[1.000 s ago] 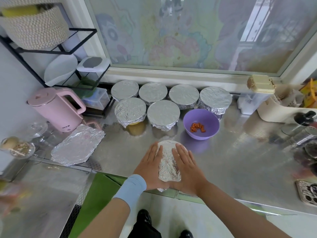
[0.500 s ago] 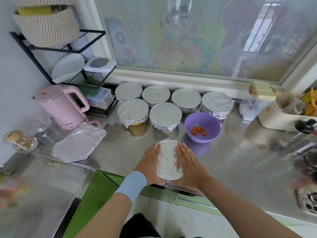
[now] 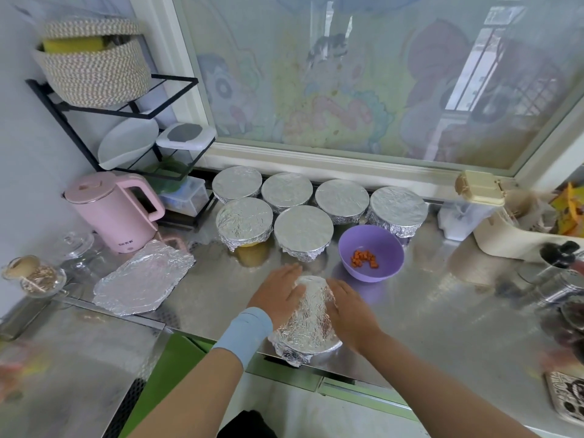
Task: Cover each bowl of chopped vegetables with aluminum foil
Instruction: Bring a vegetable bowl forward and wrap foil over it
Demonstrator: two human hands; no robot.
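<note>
at the near edge of the counter (image 3: 442,311) a foil-wrapped bowl (image 3: 308,324) sits between both hands. the left hand (image 3: 278,295) and right hand (image 3: 347,308) lie flat on its sides, fingers straight, pressing the covering in. that covering looks thin and light and would likely tear or dent easily, so work it at the rim, gently. the bowl itself and its filling are hidden. behind it, the purple bowl (image 3: 371,270) of carrot cubes (image 3: 363,259) is uncovered; a spare foil sheet (image 3: 143,278) lies toward the left edge.

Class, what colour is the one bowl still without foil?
Purple; the bowl holds orange pieces. It shows best in the head view, the only one.
</note>
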